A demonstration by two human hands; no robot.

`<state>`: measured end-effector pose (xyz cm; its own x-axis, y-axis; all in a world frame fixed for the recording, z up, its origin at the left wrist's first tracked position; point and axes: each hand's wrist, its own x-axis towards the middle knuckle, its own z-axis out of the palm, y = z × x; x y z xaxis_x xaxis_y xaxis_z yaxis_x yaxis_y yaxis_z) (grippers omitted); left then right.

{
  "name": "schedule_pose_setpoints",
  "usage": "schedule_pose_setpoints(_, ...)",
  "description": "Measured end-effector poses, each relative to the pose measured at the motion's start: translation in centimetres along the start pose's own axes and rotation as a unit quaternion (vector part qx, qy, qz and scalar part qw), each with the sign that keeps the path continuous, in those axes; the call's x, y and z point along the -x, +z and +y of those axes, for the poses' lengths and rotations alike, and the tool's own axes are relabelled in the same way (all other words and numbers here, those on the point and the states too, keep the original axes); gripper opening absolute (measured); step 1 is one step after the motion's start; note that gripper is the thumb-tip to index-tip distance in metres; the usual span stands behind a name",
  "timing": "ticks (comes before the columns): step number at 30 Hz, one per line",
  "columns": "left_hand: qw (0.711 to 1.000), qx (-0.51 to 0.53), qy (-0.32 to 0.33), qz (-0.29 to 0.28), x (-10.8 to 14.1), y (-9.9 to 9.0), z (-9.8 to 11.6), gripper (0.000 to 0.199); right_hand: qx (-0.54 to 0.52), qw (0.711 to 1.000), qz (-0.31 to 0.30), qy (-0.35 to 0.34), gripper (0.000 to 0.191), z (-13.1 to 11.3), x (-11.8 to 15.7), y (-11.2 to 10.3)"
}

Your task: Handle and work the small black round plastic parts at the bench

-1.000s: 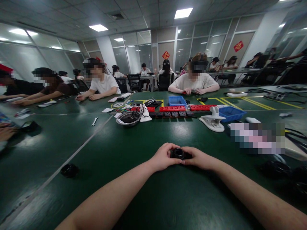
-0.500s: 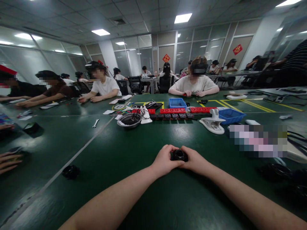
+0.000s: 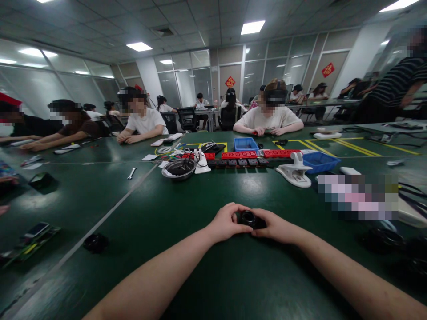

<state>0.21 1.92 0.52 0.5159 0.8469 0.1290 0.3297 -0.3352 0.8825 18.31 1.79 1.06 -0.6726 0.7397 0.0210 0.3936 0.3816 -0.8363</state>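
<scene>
A small black round part with a ring-shaped opening on top (image 3: 247,217) is held between my two hands, low over the green table (image 3: 180,275). My left hand (image 3: 227,223) curls round its left side, fingers behind and thumb in front. On the other side my right hand (image 3: 276,226) grips it with bent fingers, thumb near the front. My palms hide much of the part's sides, and its exact kind is not clear. Another black round part (image 3: 95,243) lies on the table to the left, and blurred black parts (image 3: 383,240) sit at the far right.
Ahead stand a metal bowl (image 3: 179,169) with black contents, a red power strip (image 3: 239,155), a white clamp base (image 3: 295,171) and a blue bin (image 3: 320,162). A wrench (image 3: 132,173) and a circuit board (image 3: 31,246) lie left. Across the table sits a person (image 3: 271,115).
My right fingers have shifted round the black part, the thumb now nearer its front. At the left edge, a co-worker's hand has drawn away from the circuit board.
</scene>
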Motion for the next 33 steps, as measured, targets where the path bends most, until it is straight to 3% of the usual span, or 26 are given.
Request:
schedule_pose_setpoints(5,1.0,0.002,0.012,-0.007,0.2,0.1,0.1,0.047,-0.014,0.999,-0.046,0.022,0.036,-0.3,0.2,-0.7)
schedule_pose_setpoints(21,1.0,0.007,0.006,-0.004,0.4,0.3,0.2,0.046,-0.001,0.999,-0.035,0.026,0.032,0.2,0.1,-0.7)
schedule_pose_setpoints(26,0.999,-0.014,-0.008,0.029,0.6,0.8,0.4,0.049,0.051,0.998,0.007,0.038,0.029,0.3,0.0,-0.3)
schedule_pose_setpoints(33,0.988,-0.092,-0.011,0.124,0.7,1.7,0.5,0.043,0.168,0.973,0.133,0.088,0.03,0.4,-0.5,1.5)
